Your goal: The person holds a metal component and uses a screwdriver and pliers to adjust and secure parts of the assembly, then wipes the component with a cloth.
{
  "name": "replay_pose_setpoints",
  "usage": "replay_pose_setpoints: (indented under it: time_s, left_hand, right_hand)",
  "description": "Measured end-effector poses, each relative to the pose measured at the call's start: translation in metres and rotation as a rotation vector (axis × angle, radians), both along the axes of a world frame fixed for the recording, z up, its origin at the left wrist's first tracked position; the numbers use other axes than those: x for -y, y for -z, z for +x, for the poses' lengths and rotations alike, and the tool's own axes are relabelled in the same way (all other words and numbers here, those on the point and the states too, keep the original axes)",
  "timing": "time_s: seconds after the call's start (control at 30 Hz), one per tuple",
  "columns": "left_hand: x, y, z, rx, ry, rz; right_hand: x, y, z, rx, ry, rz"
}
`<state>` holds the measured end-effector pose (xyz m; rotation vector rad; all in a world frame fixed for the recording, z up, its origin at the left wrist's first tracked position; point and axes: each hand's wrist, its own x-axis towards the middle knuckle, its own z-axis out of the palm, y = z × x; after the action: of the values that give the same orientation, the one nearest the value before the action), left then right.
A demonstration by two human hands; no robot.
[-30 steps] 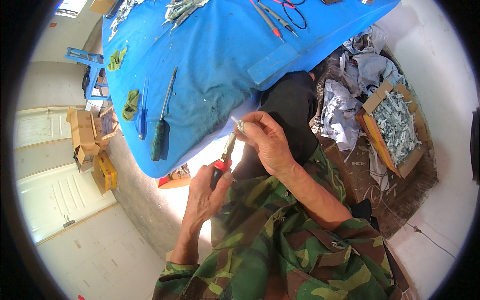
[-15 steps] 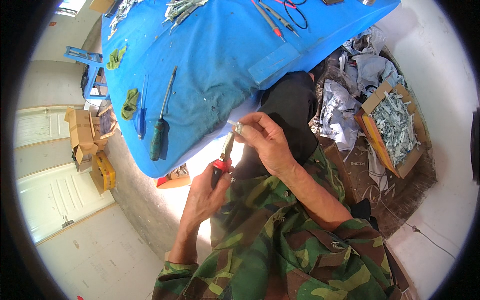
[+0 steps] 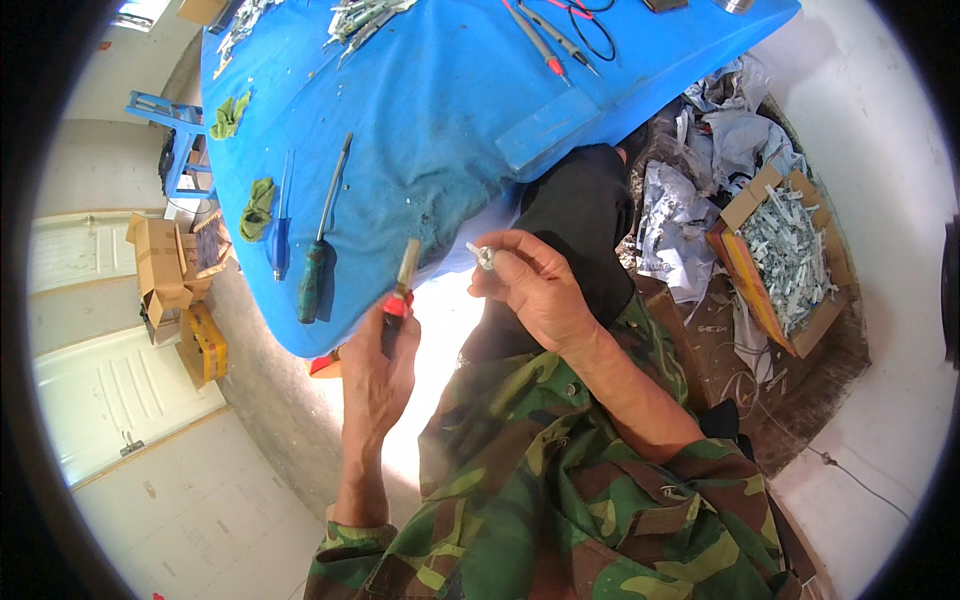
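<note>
My left hand (image 3: 378, 365) is closed around a red-and-black-handled tool (image 3: 400, 290). Its narrow metal head points up and away from me; whether it is pliers or a blade I cannot tell. To the right, my right hand (image 3: 537, 285) pinches a small whitish metal piece (image 3: 486, 257) between thumb and fingers, with a thin end sticking out to the left. The tool and the piece are apart. Both hands are over my lap, just off the near edge of the blue-covered table (image 3: 420, 130).
On the table lie a green-handled screwdriver (image 3: 318, 270), a blue-handled screwdriver (image 3: 281, 240), green gloves or rags (image 3: 257, 210), probe leads (image 3: 540, 45) and a pile of strips (image 3: 370, 15). A cardboard box of metal strips (image 3: 785, 255) stands at right, beside crumpled plastic bags (image 3: 675, 230). Boxes (image 3: 160, 265) stand left.
My left hand has moved left with the tool, taking its head away from the small piece. My right hand stays nearly in place, the piece turned slightly.
</note>
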<state>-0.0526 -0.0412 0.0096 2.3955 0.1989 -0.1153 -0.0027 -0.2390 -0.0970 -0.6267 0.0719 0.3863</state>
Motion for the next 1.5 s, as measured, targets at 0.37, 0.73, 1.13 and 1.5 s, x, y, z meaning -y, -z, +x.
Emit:
replay_pose_setpoints:
  time_s: [0.37, 0.73, 1.13, 1.5]
  left_hand:
    - [0.001, -0.013, 0.044, 0.033, 0.018, 0.148]
    - [0.012, -0.02, 0.021, -0.217, -0.077, -0.812]
    - [0.024, 0.008, -0.011, -0.34, 0.111, -0.568]
    - [0.04, 0.01, -0.018, -0.068, 0.126, -0.049]
  right_hand:
    - [0.01, -0.002, -0.003, -0.115, -0.028, 0.253]
    - [0.027, -0.022, -0.008, -0.165, -0.016, 0.204]
    - [0.035, -0.017, -0.012, 0.137, 0.052, -0.205]
    - [0.025, -0.031, -0.016, 0.153, 0.131, -0.433]
